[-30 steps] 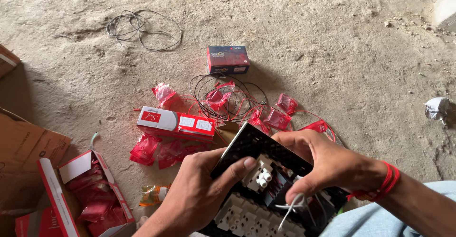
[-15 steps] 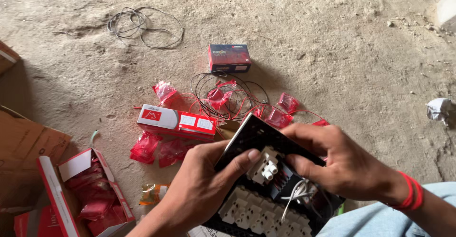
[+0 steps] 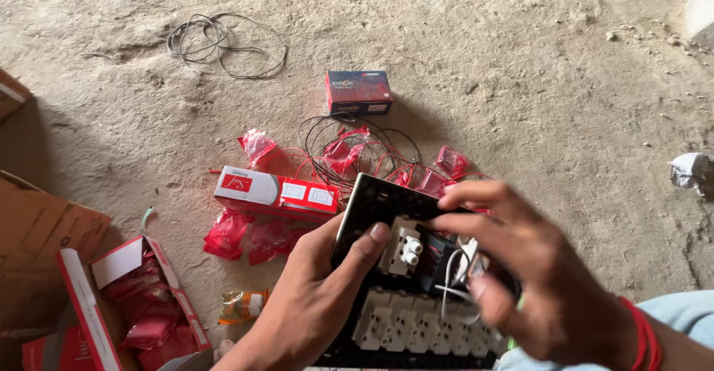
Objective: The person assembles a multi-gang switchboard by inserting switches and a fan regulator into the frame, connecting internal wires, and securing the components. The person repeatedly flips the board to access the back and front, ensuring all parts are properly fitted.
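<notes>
Far left: torn cardboard (image 3: 41,229) on the dirt floor (image 3: 520,66), and just right of it an open red carton (image 3: 130,304) packed with red packets. A small clear wrapper (image 3: 242,305) lies beside that carton. Up top, a loose wire coil (image 3: 223,42) sits well apart from everything else. Mid-left, a long red-and-white box (image 3: 274,192) lies flat, with red plastic bags (image 3: 249,235) scattered just below it. Behind it, a small dark box (image 3: 358,92) stands near a second wire loop (image 3: 353,151) tangled with more red bags. My left hand (image 3: 312,308) grips the left edge of the switch plate (image 3: 387,267), thumb pressed on its back face, fingers wrapped underneath, so clamped on the plate. The plate is held back side up, tilted, low centre in view, above the floor; a row of white modules (image 3: 413,325) runs along its lower edge and one white module (image 3: 401,247) sits higher up. My right hand (image 3: 535,282) is over the plate's right side, blurred, fingers curled in around thin white wires (image 3: 450,282); can't tell if they actually pinch them. Red band (image 3: 645,334) on that wrist. Far right: crumpled paper (image 3: 690,170) on the floor.
</notes>
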